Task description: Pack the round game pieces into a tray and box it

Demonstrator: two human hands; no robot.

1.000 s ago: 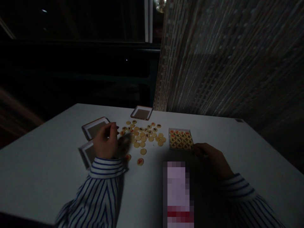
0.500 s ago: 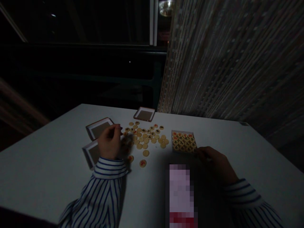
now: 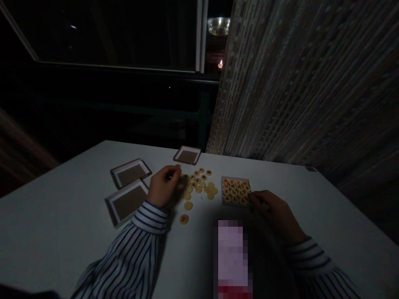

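My left hand hangs over the left side of a loose heap of round xiangqi pieces, thumb and fingers pinched together. Whether a piece is between them is hidden. Some pieces lie face down and blank; others show black or red characters. One red-marked piece lies nearest me. To the right of the heap is a shallow box with rows of pieces, red ones at the back and black ones in front. My right hand is closed at its near right corner, fingertips gripping the edge.
Left of the heap, an open tray and a brown-rimmed lid lie without pieces. Another such lid is at the white table's back edge. A blurred pinkish rectangle is in front of me. A string curtain hangs behind.
My left hand has moved right, further over the heap, and now covers more of its left side. My right hand stays at the box corner. The whole view has shifted slightly.
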